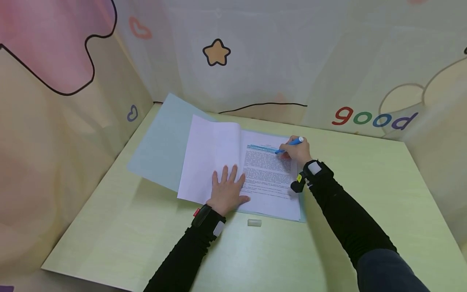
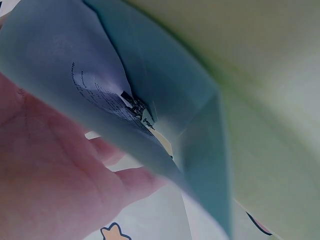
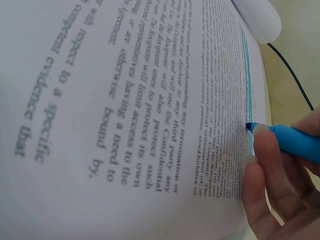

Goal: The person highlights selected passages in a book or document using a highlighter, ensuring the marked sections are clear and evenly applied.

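A small pale cylinder (image 1: 254,222) lies on the near side of the left hand (image 1: 228,192), which rests, fingers spread, on open pages (image 1: 270,205), probably thin and easily creased. Beyond, the right hand (image 1: 298,151) pinches a blue marker (image 1: 294,141), likely light and rigid, best held near its tip.

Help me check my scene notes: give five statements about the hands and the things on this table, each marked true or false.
1. The right grip holds a blue marker. True.
2. The highlighting is near the bottom of the page. False: the highlighting is near the top.
3. The folder lies open. True.
4. The left grip is clenched in a fist. False: the left grip lies on the paper, fingers spread.
5. The small pale object lies on the table. True.
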